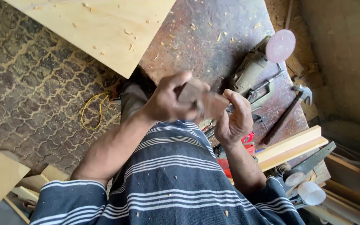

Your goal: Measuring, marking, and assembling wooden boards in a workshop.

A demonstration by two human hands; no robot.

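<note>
My left hand (169, 100) and my right hand (234, 116) meet in front of my striped shirt, both gripping a small brown piece, probably a folded sheet of sandpaper or a wood block (205, 100). The piece is blurred, so its exact kind is unclear. My left fingers wrap over its top; my right fingers curl against its right end. Both hands hover above the near edge of a dark, scuffed workbench (196, 37).
A disc sander with a pink disc (267, 56) lies on the bench, a claw hammer (290, 108) to its right. A pale wooden board (101, 25) overhangs at top. A timber strip (290, 148), red tool (230, 160) and rolled paper (311, 192) sit lower right. Yellow cord (91, 110) lies on the sawdusty floor.
</note>
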